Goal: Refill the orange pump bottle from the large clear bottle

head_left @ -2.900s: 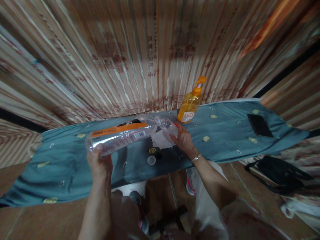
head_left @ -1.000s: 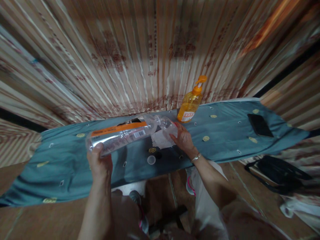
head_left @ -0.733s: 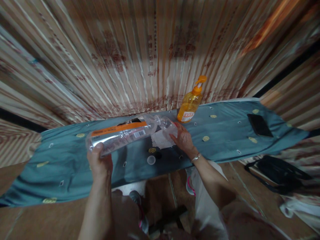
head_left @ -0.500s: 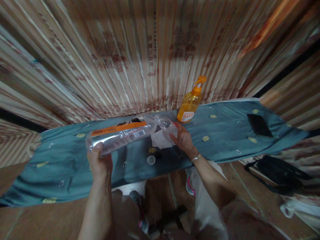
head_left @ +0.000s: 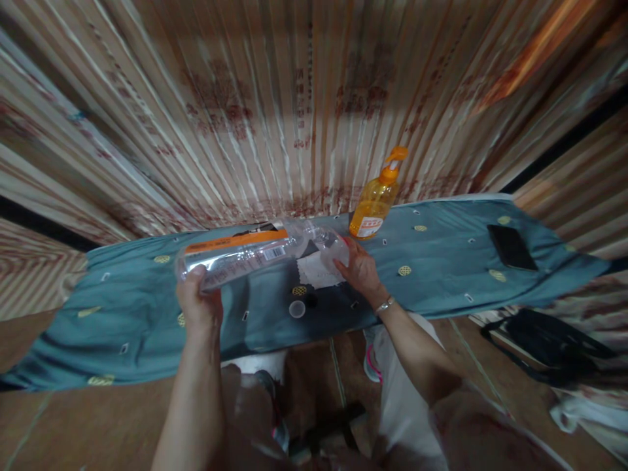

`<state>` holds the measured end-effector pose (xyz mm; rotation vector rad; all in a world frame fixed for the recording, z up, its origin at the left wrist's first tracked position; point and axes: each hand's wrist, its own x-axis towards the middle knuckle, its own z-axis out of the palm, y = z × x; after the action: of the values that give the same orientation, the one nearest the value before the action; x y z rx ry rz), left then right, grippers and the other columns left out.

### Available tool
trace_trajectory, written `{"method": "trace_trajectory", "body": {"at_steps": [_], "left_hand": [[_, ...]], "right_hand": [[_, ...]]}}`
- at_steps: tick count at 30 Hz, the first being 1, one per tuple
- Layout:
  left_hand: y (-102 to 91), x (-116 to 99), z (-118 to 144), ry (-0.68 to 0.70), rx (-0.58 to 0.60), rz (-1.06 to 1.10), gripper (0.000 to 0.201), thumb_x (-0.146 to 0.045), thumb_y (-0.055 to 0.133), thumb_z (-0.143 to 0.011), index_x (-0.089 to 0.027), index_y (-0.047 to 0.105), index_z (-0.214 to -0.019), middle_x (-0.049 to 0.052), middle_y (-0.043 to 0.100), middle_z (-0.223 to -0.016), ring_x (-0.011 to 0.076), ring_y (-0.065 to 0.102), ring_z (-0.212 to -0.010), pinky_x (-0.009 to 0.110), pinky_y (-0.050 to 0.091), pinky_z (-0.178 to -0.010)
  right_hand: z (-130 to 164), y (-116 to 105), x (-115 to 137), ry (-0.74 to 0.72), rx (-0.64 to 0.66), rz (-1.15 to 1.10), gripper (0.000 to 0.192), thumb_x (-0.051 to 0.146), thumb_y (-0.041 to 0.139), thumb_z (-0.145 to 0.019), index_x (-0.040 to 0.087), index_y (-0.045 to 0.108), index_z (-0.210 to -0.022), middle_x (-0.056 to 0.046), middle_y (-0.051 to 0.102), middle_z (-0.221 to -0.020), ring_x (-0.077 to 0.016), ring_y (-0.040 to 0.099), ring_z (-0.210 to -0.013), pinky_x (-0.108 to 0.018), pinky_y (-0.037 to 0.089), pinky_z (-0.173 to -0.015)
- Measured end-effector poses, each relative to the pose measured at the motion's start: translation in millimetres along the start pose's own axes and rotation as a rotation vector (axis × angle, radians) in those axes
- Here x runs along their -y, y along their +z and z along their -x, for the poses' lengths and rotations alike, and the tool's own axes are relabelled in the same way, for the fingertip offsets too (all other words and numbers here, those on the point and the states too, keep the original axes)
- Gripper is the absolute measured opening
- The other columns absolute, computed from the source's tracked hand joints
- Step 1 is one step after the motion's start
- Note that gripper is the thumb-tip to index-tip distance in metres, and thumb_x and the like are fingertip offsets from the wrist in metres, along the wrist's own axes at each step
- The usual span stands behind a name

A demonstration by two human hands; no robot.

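Observation:
A large clear plastic bottle (head_left: 235,260) with an orange-banded label lies nearly level above the table, tilted slightly up to the right. My left hand (head_left: 199,301) is wrapped round its base end, thumb on top. My right hand (head_left: 362,267) grips a clear rounded plastic piece (head_left: 333,248) with a bit of red at its end. This piece meets the bottle's neck; whether the two are joined I cannot tell. Below them a white paper or cloth piece (head_left: 318,271) with a jagged edge rests on the cloth. Nearer me lies a small round translucent cap (head_left: 297,309).
Behind my right hand stands an orange pump bottle (head_left: 371,209) with yellow liquid. A black phone (head_left: 511,247) lies at the right on the teal tablecloth (head_left: 441,261). Striped curtains (head_left: 275,118) hang just behind the table. On the lower right is a black bag (head_left: 544,340).
Both hands keep their hold on the bottle and the clear piece, which stay almost in place. The view has shifted slightly.

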<state>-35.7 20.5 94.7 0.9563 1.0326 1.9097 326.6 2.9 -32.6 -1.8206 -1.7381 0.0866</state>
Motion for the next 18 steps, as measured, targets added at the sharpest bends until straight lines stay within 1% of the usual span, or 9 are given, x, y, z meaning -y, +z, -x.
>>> {"method": "trace_trajectory", "body": {"at_steps": [2, 4, 7, 11, 13, 15, 18], "left_hand": [[-1.3, 3, -2, -0.013, -0.032, 0.01, 0.07, -0.051, 0.095, -0.065, -0.031, 0.089, -0.133, -0.001, 0.08, -0.099, 0.0243, 0.076, -0.09, 0.035, 0.062, -0.09], [-2.4, 6, -4, -0.013, -0.048, 0.019, 0.066, -0.051, 0.096, -0.064, -0.03, 0.089, -0.127, -0.001, 0.078, -0.097, 0.0223, 0.072, -0.086, 0.034, 0.061, -0.088], [-3.9, 8, -6, 0.009, -0.018, 0.014, 0.065, -0.056, 0.099, -0.065, -0.029, 0.087, -0.122, 0.0, 0.079, -0.1, 0.0224, 0.071, -0.087, 0.034, 0.06, -0.088], [-6.0, 10, -8, 0.008, -0.043, 0.008, 0.073, -0.063, 0.105, -0.063, -0.033, 0.085, -0.127, 0.003, 0.083, -0.113, 0.0269, 0.074, -0.095, 0.038, 0.061, -0.087], [-6.2, 11, -9, 0.011, -0.053, 0.01, 0.077, -0.065, 0.108, -0.061, -0.034, 0.084, -0.128, 0.004, 0.084, -0.118, 0.0278, 0.074, -0.098, 0.039, 0.061, -0.087], [-5.9, 13, -10, 0.02, -0.05, 0.024, 0.08, -0.065, 0.109, -0.058, -0.032, 0.083, -0.126, 0.004, 0.084, -0.117, 0.0265, 0.073, -0.099, 0.037, 0.062, -0.089], [-5.6, 15, -12, 0.014, -0.066, 0.049, 0.084, -0.064, 0.111, -0.054, -0.027, 0.083, -0.125, 0.004, 0.081, -0.109, 0.0243, 0.071, -0.098, 0.034, 0.062, -0.088]], "right_hand": [[-1, 0, -1, -0.011, -0.01, 0.0, 0.067, 0.037, 0.083, -0.116, 0.015, 0.069, -0.178, -0.03, 0.088, -0.162, -0.0458, 0.087, -0.151, -0.061, 0.074, -0.133], [-2, 0, -1, -0.013, -0.001, 0.008, 0.068, 0.036, 0.084, -0.115, 0.014, 0.069, -0.177, -0.03, 0.088, -0.163, -0.0457, 0.087, -0.151, -0.061, 0.074, -0.132], [-4, -3, 0, -0.009, 0.02, 0.021, 0.068, 0.034, 0.086, -0.113, 0.011, 0.068, -0.176, -0.031, 0.087, -0.164, -0.0447, 0.087, -0.15, -0.06, 0.074, -0.132], [-6, -5, 2, -0.006, 0.029, 0.04, 0.069, 0.032, 0.086, -0.113, 0.01, 0.068, -0.176, -0.031, 0.086, -0.165, -0.0439, 0.086, -0.151, -0.058, 0.072, -0.133], [-6, -6, 3, -0.001, 0.028, 0.047, 0.07, 0.032, 0.086, -0.112, 0.009, 0.068, -0.176, -0.032, 0.086, -0.165, -0.0443, 0.086, -0.151, -0.059, 0.073, -0.132], [-7, -5, 3, 0.003, 0.03, 0.05, 0.07, 0.033, 0.086, -0.112, 0.009, 0.069, -0.176, -0.031, 0.086, -0.166, -0.0444, 0.086, -0.151, -0.058, 0.073, -0.131], [-7, -5, 2, 0.005, 0.026, 0.044, 0.07, 0.033, 0.084, -0.112, 0.012, 0.069, -0.177, -0.03, 0.086, -0.166, -0.0439, 0.085, -0.152, -0.056, 0.073, -0.132]]}}
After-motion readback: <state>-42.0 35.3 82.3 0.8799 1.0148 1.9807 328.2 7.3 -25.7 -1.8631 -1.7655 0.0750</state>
